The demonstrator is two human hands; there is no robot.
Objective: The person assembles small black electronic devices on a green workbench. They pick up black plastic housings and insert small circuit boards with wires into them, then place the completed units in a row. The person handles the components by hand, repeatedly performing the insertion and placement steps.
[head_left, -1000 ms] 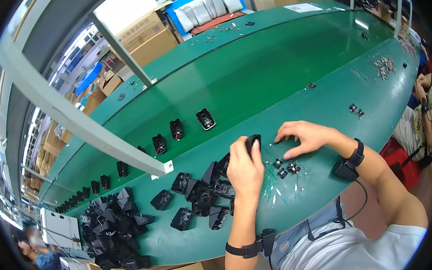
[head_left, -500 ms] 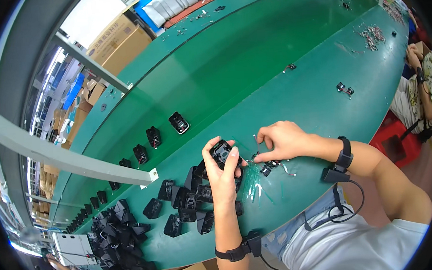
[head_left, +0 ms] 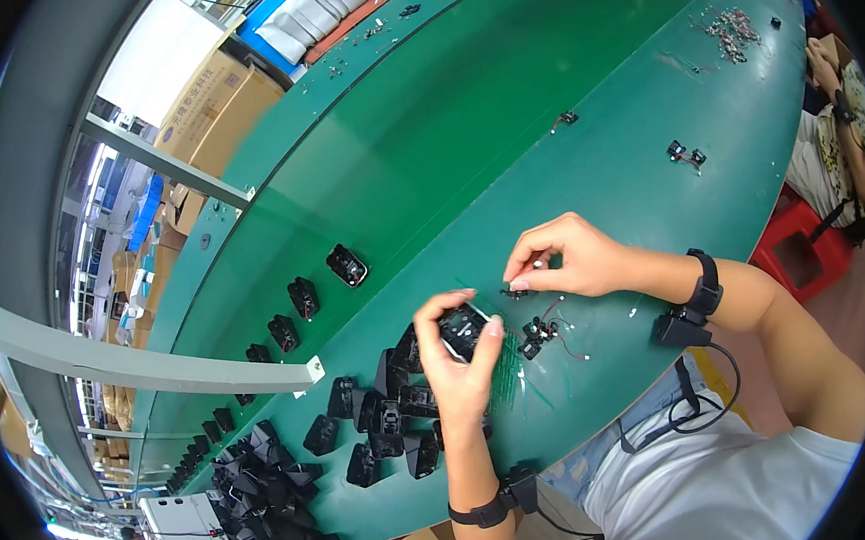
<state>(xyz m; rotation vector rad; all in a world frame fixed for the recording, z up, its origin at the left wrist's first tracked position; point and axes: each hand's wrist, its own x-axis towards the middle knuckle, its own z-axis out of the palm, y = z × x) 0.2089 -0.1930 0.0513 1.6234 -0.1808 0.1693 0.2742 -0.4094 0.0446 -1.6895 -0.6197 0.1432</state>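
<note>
My left hand (head_left: 456, 369) grips a black plastic housing (head_left: 465, 332), its open side up and pale edging along the rim. Just to the right, my right hand (head_left: 577, 252) pinches a small dark part (head_left: 516, 291) between thumb and fingers; its exact kind is too small to tell. Below that hand lies a little heap of black parts with thin wires (head_left: 540, 337). Thin translucent green strips (head_left: 506, 380) are scattered beside the housing. More black housings (head_left: 386, 426) stand loosely grouped left of my left wrist.
A large pile of black housings (head_left: 268, 492) lies at the near left. A row of housings (head_left: 302, 299) sits on the green belt (head_left: 425, 160). A grey metal bar (head_left: 157, 344) crosses the left. Wired parts (head_left: 686, 156) lie right; a person sits beyond a red stool (head_left: 802, 249).
My right hand has risen from the heap of wired parts with a small part in its fingers. My left hand has turned the housing slightly. The whole view has shifted a little.
</note>
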